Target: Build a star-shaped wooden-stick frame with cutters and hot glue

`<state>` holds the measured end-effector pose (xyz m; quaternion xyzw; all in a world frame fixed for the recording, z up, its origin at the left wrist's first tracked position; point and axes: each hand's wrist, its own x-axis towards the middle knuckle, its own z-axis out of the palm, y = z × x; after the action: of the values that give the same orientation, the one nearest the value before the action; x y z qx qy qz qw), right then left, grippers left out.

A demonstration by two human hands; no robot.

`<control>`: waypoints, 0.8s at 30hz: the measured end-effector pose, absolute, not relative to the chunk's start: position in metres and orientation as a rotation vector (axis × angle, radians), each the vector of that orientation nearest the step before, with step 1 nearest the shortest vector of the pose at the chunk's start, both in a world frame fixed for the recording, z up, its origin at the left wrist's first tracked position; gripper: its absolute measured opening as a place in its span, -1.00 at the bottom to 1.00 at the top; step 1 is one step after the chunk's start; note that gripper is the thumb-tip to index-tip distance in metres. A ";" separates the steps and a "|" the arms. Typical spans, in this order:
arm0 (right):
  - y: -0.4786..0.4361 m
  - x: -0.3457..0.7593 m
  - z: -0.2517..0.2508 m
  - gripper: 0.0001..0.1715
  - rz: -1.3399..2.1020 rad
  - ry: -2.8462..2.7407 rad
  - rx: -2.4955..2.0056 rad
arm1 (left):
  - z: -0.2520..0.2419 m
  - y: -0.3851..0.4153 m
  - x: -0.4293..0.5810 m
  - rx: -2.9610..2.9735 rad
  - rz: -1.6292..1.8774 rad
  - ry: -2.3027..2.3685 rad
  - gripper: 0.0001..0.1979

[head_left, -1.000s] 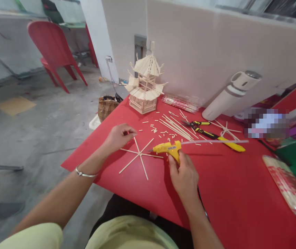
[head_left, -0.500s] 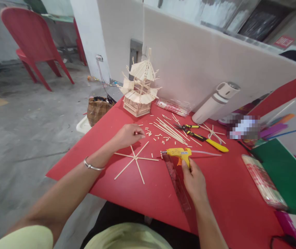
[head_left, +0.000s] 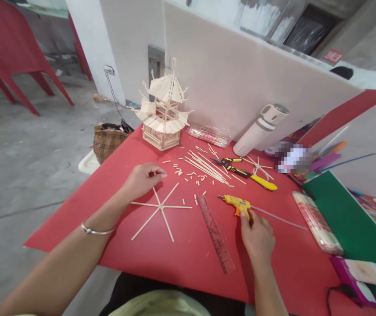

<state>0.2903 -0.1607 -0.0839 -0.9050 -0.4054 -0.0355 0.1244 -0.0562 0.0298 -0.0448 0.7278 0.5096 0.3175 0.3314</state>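
Observation:
My right hand (head_left: 258,235) grips the handle of a yellow hot glue gun (head_left: 237,203), its nozzle pointing left and a clear glue stick (head_left: 280,217) trailing from its back. My left hand (head_left: 145,179) is closed in a pinch above the table; anything between the fingertips is too small to make out. Just below it lies a six-armed star of thin wooden sticks (head_left: 162,206), joined at the centre. A clear ruler (head_left: 215,234) rests between the star and my right hand. Short cut stick pieces (head_left: 191,174) are scattered beyond my left hand.
At the back left of the red table (head_left: 188,263) stands a stick pagoda model (head_left: 164,109). Long sticks (head_left: 205,166), yellow-handled cutters (head_left: 247,172), a smaller star (head_left: 258,166), a white flask (head_left: 260,129) and a stick pack (head_left: 316,223) lie or stand further right.
The glue gun has moved right, away from the ruler and star. My left hand has drawn back slightly towards the left, still pinched. The camera view has shifted right.

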 end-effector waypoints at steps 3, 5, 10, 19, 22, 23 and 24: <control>-0.158 0.288 -0.072 -0.37 -0.380 -1.280 -2.486 | -0.046 0.030 -0.057 1.887 0.831 1.356 -0.69; -0.146 0.285 -0.061 -0.45 -0.313 -1.421 -2.282 | -0.048 0.030 -0.057 1.886 0.839 1.357 -0.70; -0.078 0.262 -0.034 -0.65 0.009 -1.805 -2.095 | -0.048 0.029 -0.057 1.898 0.863 1.329 -0.73; 0.003 0.233 -0.045 -0.71 -0.071 -2.080 -2.301 | -0.044 0.024 -0.053 1.777 0.913 1.331 -0.81; -0.002 0.230 -0.046 -0.67 -0.086 -2.082 -2.291 | -0.038 0.020 -0.050 1.609 0.886 1.309 -0.85; -0.006 0.226 -0.043 -0.68 -0.083 -2.081 -2.286 | -0.036 0.018 -0.049 1.547 0.874 1.294 -0.85; -0.010 0.220 -0.039 -0.70 -0.073 -2.090 -2.260 | -0.034 0.016 -0.048 1.491 0.862 1.266 -0.85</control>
<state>0.2202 -0.0099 -0.0392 -0.7336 -0.6784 -0.0237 0.0312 -0.0477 0.0162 -0.0342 0.6114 0.5193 0.3535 0.4812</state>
